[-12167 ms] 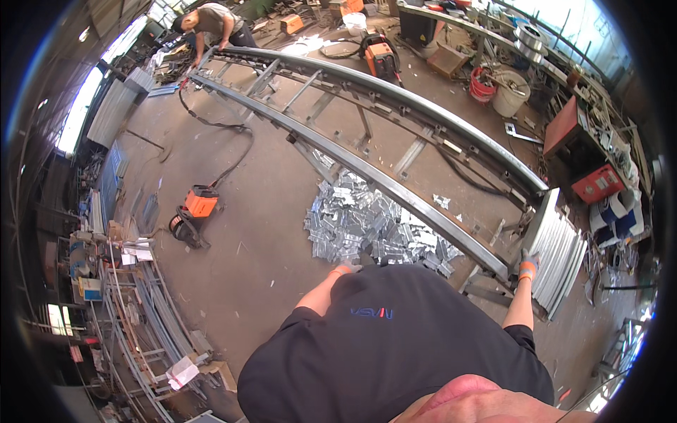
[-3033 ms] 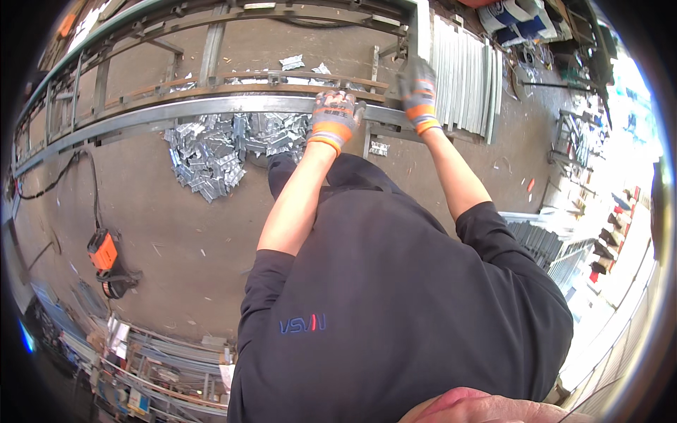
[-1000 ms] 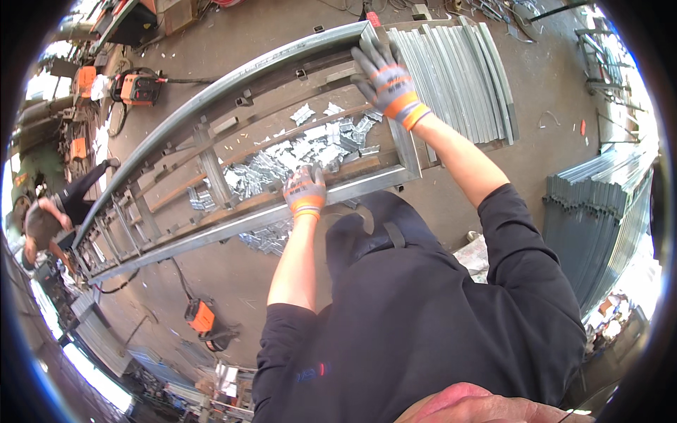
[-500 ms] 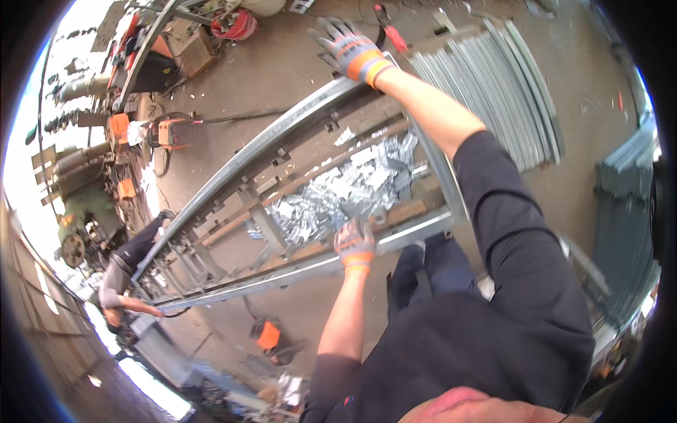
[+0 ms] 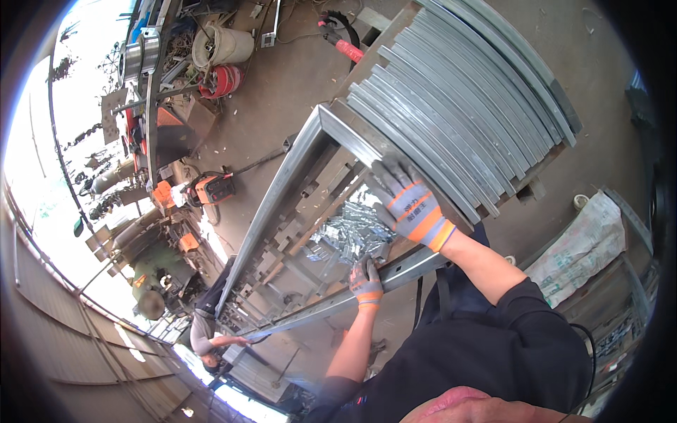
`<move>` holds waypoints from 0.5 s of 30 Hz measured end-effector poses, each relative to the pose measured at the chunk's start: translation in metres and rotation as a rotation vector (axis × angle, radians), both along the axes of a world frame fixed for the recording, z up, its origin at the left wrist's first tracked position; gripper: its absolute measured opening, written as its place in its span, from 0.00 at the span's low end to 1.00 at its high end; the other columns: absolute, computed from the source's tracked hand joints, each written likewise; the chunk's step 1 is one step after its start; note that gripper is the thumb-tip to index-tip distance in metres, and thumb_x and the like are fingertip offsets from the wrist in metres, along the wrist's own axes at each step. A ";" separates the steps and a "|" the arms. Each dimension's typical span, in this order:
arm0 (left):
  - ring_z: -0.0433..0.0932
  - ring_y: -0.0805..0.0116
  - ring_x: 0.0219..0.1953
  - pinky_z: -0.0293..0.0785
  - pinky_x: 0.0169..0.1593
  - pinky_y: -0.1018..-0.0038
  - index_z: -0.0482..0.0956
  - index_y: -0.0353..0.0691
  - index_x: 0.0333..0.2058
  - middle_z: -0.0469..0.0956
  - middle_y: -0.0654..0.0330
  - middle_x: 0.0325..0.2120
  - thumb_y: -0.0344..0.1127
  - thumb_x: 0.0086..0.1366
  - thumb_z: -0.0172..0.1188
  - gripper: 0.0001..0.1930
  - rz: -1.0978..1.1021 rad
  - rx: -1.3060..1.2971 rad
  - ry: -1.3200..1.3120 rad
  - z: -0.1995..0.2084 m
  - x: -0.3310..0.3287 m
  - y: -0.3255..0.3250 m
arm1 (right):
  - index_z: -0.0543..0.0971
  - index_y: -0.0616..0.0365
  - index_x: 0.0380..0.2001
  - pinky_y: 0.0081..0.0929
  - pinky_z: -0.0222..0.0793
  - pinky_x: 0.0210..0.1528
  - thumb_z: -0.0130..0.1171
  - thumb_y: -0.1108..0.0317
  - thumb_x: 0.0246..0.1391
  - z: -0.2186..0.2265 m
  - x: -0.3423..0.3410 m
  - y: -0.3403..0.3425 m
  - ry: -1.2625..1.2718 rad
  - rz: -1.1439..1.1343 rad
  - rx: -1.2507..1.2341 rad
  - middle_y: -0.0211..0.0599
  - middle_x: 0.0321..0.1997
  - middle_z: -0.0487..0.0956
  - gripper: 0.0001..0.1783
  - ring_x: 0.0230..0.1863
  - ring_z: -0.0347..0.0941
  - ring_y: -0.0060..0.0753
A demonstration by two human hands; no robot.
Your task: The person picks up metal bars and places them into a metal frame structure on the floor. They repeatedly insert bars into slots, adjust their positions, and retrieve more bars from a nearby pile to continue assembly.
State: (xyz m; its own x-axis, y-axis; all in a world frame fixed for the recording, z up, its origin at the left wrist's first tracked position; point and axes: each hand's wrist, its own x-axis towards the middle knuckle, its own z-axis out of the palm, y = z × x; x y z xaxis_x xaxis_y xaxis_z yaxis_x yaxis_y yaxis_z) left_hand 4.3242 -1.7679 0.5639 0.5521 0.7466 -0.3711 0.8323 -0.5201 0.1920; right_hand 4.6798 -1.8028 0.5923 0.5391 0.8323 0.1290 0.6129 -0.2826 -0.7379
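A long galvanized metal frame [image 5: 273, 182] stretches from beside me toward the far left. My left hand [image 5: 365, 283], in a grey and orange work glove, has its fingers curled over the frame's near rail. My right hand [image 5: 410, 204], gloved alike, lies over the short end bar [image 5: 345, 135] near its near end, fingers extended and slightly apart. Inside the frame's outline, a pile of small shiny metal pieces [image 5: 356, 231] lies close to both hands. Part of the end bar is hidden under the right glove.
Grey metal bars [image 5: 451, 99] lie stacked just beyond the end bar. A co-worker [image 5: 206, 335] bends at the frame's far end. Orange-black equipment [image 5: 214, 189], a red reel-like item [image 5: 223, 82] and a white bucket [image 5: 233, 46] stand left; a white sack [image 5: 582, 247] lies right.
My right hand has come from the frame's far corner along the end bar toward me. My left hand stays on the near rail. The view has turned, showing more of the stacked bars.
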 end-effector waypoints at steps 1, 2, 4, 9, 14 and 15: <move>0.82 0.50 0.48 0.74 0.55 0.58 0.85 0.43 0.48 0.85 0.53 0.43 0.41 0.71 0.58 0.14 -0.061 0.048 0.021 0.001 0.001 0.002 | 0.78 0.58 0.58 0.54 0.54 0.76 0.64 0.59 0.57 -0.002 0.001 0.001 0.026 -0.024 0.018 0.49 0.68 0.71 0.27 0.74 0.61 0.54; 0.81 0.49 0.49 0.74 0.55 0.57 0.84 0.43 0.49 0.84 0.53 0.44 0.41 0.71 0.58 0.14 0.014 0.017 0.003 0.001 0.003 0.002 | 0.78 0.58 0.57 0.53 0.54 0.76 0.64 0.59 0.57 -0.003 0.002 0.002 0.018 -0.007 0.044 0.49 0.68 0.71 0.27 0.74 0.61 0.54; 0.80 0.48 0.51 0.74 0.57 0.55 0.84 0.43 0.49 0.83 0.53 0.47 0.43 0.71 0.58 0.15 0.110 -0.057 0.034 0.002 0.008 0.001 | 0.79 0.59 0.55 0.53 0.54 0.76 0.65 0.60 0.56 -0.005 0.002 0.003 0.084 -0.027 0.042 0.48 0.69 0.71 0.25 0.74 0.61 0.55; 0.75 0.41 0.57 0.71 0.61 0.51 0.80 0.39 0.54 0.79 0.45 0.55 0.45 0.72 0.57 0.19 0.227 -0.033 0.098 -0.005 0.011 -0.010 | 0.79 0.61 0.55 0.55 0.56 0.75 0.66 0.61 0.56 -0.016 -0.003 -0.008 0.153 -0.025 0.136 0.52 0.66 0.73 0.25 0.71 0.64 0.60; 0.77 0.44 0.58 0.71 0.62 0.55 0.80 0.39 0.56 0.79 0.46 0.55 0.45 0.76 0.50 0.20 -0.054 0.105 0.139 -0.012 0.005 -0.011 | 0.78 0.61 0.58 0.53 0.59 0.73 0.63 0.62 0.58 -0.017 -0.001 -0.007 0.162 -0.069 0.313 0.51 0.64 0.76 0.25 0.67 0.69 0.57; 0.76 0.45 0.58 0.71 0.63 0.55 0.80 0.39 0.56 0.79 0.46 0.56 0.45 0.76 0.49 0.20 -0.061 0.122 0.171 -0.013 0.004 -0.011 | 0.79 0.59 0.57 0.53 0.60 0.72 0.63 0.60 0.59 -0.015 -0.001 -0.008 0.197 -0.086 0.344 0.50 0.63 0.77 0.25 0.67 0.70 0.55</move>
State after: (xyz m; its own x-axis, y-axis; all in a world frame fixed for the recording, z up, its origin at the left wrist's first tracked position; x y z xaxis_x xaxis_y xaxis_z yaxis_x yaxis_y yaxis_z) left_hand 4.3281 -1.7785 0.5513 0.5343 0.7589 -0.3721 0.8137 -0.5811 -0.0167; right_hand 4.6791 -1.8112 0.5769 0.6470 0.7093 0.2797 0.4353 -0.0424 -0.8993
